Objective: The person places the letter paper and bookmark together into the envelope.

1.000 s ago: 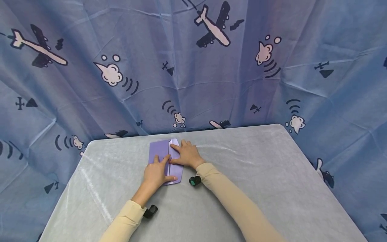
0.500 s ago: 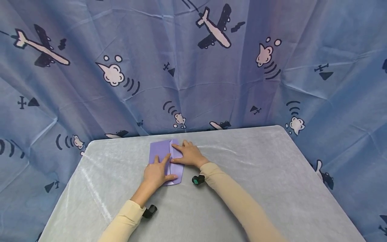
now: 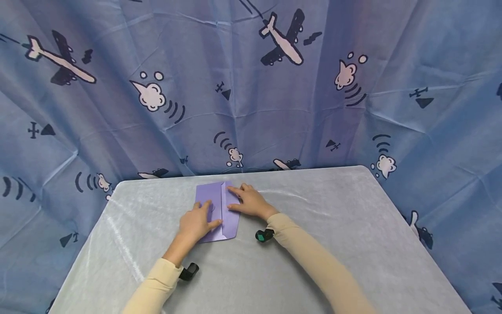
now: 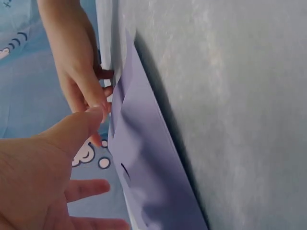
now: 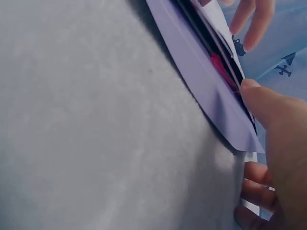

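A purple sheet of paper point(image 3: 229, 218), folded lengthwise with its right part turned over to the middle, lies on the grey table point(image 3: 313, 205) near the far edge. My left hand point(image 3: 200, 217) rests flat on the sheet's left half, fingers straight and thumb pointing at the middle crease. My right hand point(image 3: 244, 199) presses the folded right flap down with straight fingers. In the left wrist view the paper point(image 4: 144, 158) lifts slightly off the table, with the right hand's fingers point(image 4: 81, 81) beyond it. In the right wrist view my thumb point(image 5: 268, 108) lies on the paper's edge point(image 5: 201, 81).
A blue curtain point(image 3: 251, 96) printed with aeroplanes and clouds hangs close behind the table and wraps round both sides. Small black wrist cameras point(image 3: 189, 271) point(image 3: 264, 235) sit under each sleeve. The table's rounded far corners lie left and right of the paper.
My left hand has slid leftward off the middle crease onto the sheet's left half. The right hand has shifted slightly right and stays pressed on the flap.
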A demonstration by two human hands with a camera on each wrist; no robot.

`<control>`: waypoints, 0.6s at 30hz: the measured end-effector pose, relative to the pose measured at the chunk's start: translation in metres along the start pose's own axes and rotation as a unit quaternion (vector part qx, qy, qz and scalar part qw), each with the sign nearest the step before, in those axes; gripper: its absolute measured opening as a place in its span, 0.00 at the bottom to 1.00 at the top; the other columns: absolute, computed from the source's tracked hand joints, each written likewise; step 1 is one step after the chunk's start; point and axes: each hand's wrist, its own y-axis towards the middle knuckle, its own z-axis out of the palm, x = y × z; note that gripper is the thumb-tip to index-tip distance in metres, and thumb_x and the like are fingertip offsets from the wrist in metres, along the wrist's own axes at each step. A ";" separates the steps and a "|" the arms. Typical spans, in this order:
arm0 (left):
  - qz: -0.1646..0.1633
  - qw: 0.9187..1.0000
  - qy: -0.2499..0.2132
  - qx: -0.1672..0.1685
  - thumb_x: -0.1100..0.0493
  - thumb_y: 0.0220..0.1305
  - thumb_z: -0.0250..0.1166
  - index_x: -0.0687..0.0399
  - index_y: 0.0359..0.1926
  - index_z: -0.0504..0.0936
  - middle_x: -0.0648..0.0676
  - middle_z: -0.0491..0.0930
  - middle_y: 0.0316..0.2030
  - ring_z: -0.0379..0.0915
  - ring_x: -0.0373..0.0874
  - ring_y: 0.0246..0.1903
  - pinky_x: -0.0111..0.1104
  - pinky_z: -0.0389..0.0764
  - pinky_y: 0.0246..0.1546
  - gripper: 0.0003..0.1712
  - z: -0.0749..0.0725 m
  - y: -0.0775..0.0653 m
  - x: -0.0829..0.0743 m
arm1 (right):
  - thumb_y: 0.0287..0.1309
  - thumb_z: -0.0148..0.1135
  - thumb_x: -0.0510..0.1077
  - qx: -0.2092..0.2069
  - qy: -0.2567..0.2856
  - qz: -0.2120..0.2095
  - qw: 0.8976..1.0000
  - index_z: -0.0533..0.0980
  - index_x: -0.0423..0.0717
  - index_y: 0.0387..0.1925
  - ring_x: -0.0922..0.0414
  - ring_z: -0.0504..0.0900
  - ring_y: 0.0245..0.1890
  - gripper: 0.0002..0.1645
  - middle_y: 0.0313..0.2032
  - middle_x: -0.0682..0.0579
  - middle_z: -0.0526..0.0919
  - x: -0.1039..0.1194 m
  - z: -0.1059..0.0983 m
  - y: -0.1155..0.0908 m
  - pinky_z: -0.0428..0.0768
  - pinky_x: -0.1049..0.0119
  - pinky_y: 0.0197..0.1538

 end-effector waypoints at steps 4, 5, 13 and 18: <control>-0.006 1.000 -0.002 -0.001 0.36 0.55 0.70 0.58 0.67 0.71 0.74 0.70 0.63 0.79 0.72 0.48 0.57 0.81 0.41 0.46 -0.004 0.000 0.005 | 0.60 0.63 0.64 -0.002 0.023 -0.011 1.000 0.64 0.58 0.73 0.58 0.70 0.38 0.43 0.41 0.49 0.74 -0.003 -0.006 -0.006 0.72 0.62 0.42; -0.005 1.000 -0.004 -0.002 0.36 0.56 0.70 0.58 0.67 0.71 0.74 0.70 0.64 0.79 0.72 0.49 0.57 0.81 0.42 0.46 -0.004 0.000 0.006 | 0.60 0.63 0.63 -0.001 0.030 -0.014 0.999 0.63 0.57 0.73 0.57 0.71 0.38 0.43 0.41 0.48 0.75 -0.004 -0.008 -0.009 0.73 0.62 0.43; 0.062 0.997 -0.036 -0.011 0.41 0.57 0.71 0.51 0.71 0.67 0.68 0.71 0.65 0.73 0.68 0.58 0.59 0.78 0.51 0.44 -0.010 -0.003 0.011 | 0.61 0.62 0.63 0.001 0.059 -0.037 0.998 0.60 0.60 0.75 0.50 0.75 0.56 0.44 0.57 0.45 0.75 -0.020 -0.025 -0.038 0.76 0.50 0.58; 0.168 0.985 -0.025 -0.015 0.37 0.55 0.70 0.45 0.73 0.65 0.68 0.63 0.71 0.59 0.72 0.69 0.63 0.66 0.63 0.47 -0.010 -0.005 0.012 | 0.61 0.59 0.67 -0.014 0.002 -0.045 0.999 0.58 0.65 0.75 0.44 0.64 0.71 0.44 0.71 0.45 0.65 -0.037 -0.035 -0.063 0.64 0.39 0.69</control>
